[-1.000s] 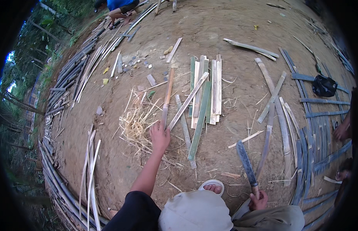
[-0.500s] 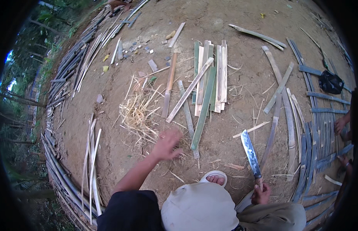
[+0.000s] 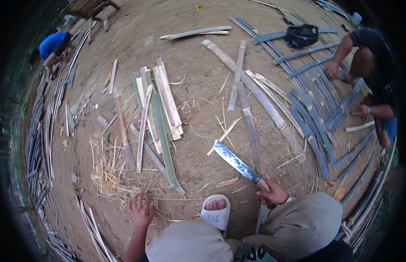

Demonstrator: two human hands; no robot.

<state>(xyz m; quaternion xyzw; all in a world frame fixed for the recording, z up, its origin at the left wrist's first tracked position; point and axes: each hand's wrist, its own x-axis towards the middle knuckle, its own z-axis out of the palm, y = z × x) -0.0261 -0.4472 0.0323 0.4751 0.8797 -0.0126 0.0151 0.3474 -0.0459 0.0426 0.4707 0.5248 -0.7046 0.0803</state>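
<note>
My right hand (image 3: pixel 272 193) is wrapped round the wooden handle of a machete (image 3: pixel 236 160), low in front of my right knee. Its broad, stained blade points away and to the left, over the bare earth. With fingers spread, my left hand (image 3: pixel 141 211) is at the near edge of a heap of pale bamboo shavings (image 3: pixel 110 171); whether it touches any strands I cannot tell. Beyond lie a green bamboo slat (image 3: pixel 163 142), a narrow pale slat (image 3: pixel 144 131) and a stack of split bamboo pieces (image 3: pixel 168 102).
At right, a co-worker (image 3: pixel 372 65) crouches with hands at a dark bamboo lattice (image 3: pixel 314 87), where a black plastic bag (image 3: pixel 301 36) lies. Long split bamboo (image 3: pixel 264 107) crosses the middle. Far left, a person in blue (image 3: pixel 53 44) bends near piled poles (image 3: pixel 34 131); a wooden bench (image 3: pixel 87 8) stands behind.
The view has swung to the right, bringing both other people further into sight. My left hand has drawn back toward me from beside the shavings. The machete stays in my right hand, its blade tilted further left.
</note>
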